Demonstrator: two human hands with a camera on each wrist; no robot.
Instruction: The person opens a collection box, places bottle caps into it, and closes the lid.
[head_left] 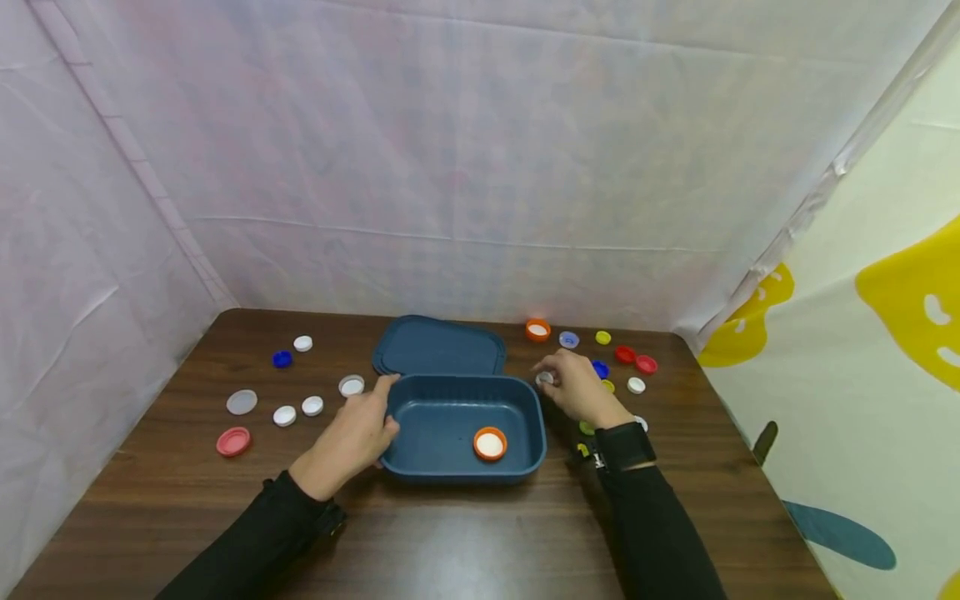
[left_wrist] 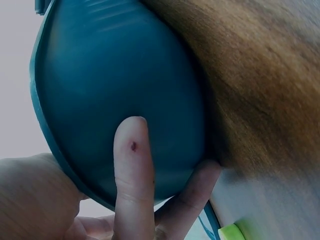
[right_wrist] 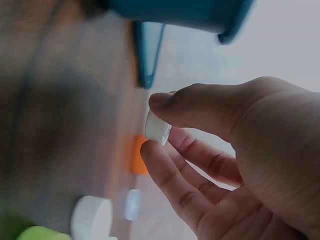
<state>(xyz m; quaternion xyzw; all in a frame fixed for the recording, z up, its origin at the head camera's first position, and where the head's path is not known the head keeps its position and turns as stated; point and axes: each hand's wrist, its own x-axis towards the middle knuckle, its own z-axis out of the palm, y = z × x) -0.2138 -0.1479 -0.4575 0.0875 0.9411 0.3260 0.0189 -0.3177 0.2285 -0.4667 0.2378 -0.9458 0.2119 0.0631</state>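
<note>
A dark blue plastic container (head_left: 450,417) stands in the middle of the table, an orange-and-white cap (head_left: 491,444) inside it. My left hand (head_left: 356,429) grips the container's left end; in the left wrist view two fingers (left_wrist: 134,170) lie along its outer wall. Just beyond the container's right end, my right hand (head_left: 577,387) pinches a white bottle cap (right_wrist: 156,127) between thumb and fingertips. The right wrist view has this cap held above the tabletop. Part of the right-hand group of caps is hidden behind that hand and wrist.
Behind the container lies its flat blue lid (head_left: 442,346). On the left are several caps, among them a pink one (head_left: 233,442) and a blue one (head_left: 282,358). To the right are more, including an orange one (head_left: 537,330) and a red one (head_left: 646,364). White cloth (head_left: 465,167) hangs behind.
</note>
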